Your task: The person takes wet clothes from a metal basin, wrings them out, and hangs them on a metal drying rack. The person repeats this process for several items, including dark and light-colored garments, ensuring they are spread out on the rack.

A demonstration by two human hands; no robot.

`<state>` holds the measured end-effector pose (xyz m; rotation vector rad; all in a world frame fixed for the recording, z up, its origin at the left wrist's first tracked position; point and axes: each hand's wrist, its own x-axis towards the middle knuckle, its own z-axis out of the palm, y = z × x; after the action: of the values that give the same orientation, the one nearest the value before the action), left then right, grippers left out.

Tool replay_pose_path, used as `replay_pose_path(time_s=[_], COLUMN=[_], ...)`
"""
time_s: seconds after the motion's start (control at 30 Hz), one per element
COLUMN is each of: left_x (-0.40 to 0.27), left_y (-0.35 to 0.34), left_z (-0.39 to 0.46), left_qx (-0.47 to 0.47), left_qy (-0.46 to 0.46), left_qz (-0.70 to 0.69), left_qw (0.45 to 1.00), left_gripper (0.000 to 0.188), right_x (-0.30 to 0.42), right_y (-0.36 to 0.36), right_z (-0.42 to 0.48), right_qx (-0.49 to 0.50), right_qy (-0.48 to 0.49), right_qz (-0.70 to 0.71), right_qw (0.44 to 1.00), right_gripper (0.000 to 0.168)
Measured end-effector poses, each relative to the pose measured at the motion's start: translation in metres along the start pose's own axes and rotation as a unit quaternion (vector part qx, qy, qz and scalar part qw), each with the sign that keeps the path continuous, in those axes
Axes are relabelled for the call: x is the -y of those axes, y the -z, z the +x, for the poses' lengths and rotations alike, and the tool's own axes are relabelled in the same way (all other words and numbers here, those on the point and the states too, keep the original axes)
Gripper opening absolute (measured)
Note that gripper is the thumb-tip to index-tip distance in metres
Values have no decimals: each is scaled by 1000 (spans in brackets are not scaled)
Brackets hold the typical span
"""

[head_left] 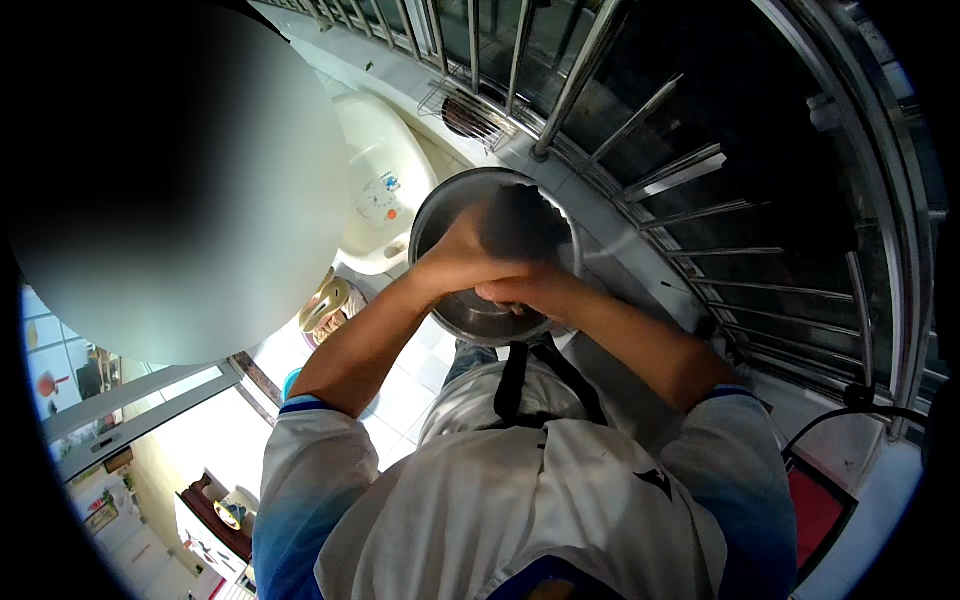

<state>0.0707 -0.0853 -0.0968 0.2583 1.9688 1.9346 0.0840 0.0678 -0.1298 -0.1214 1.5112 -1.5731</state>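
Observation:
A round metal basin (487, 330) is in front of my body, with both hands over its opening. My left hand (466, 251) closes around a bunched dark item (525, 225), apparently cloth, which bulges out past the fingers on the far right side. Blur hides its details. Just below, and pressed close against the left hand, is my right hand (525, 289) with its fingers curled. Whether the right fingers hold part of the dark cloth cannot be seen. The basin's inside is mostly covered by my hands and the cloth.
A white plastic tub (382, 187) with printed pictures stands beyond the basin to the left. Metal window bars (585, 75) run along the right, with a wire rack (472, 116) by the ledge. Slippers (328, 304) lie on the left. A large blurred pale shape (247, 247) blocks the upper left.

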Motion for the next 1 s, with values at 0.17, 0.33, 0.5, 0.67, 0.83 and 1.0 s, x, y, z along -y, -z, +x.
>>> replay_pose_path(time_s=[0.17,0.33,0.5,0.67,0.83,1.0], left_x=[94,175,209,94,42,-64], left_y=[-7,-15,-23,19,4,-50], left_z=[29,46,38,0,48,33], left_qx=[-125,-236,-285,38,200,367], left_qy=[-61,-50,16,-6,-82,-271], left_qz=[103,147,49,-324,-664,-683], left_qw=[985,959,957,945,716,570], left_gripper=[49,40,41,65,106,84], right_x=[-93,-138,-163,-48,-1,23], right_y=[18,21,30,15,-53,-94], right_z=[84,116,130,29,-14,-26], right_qx=[-215,-287,-293,73,373,522], right_qy=[316,285,189,-75,20,129], right_qz=[-283,-266,-431,173,447,559], right_qw=[879,875,832,979,813,631], right_gripper=[43,30,22,18,34,31])
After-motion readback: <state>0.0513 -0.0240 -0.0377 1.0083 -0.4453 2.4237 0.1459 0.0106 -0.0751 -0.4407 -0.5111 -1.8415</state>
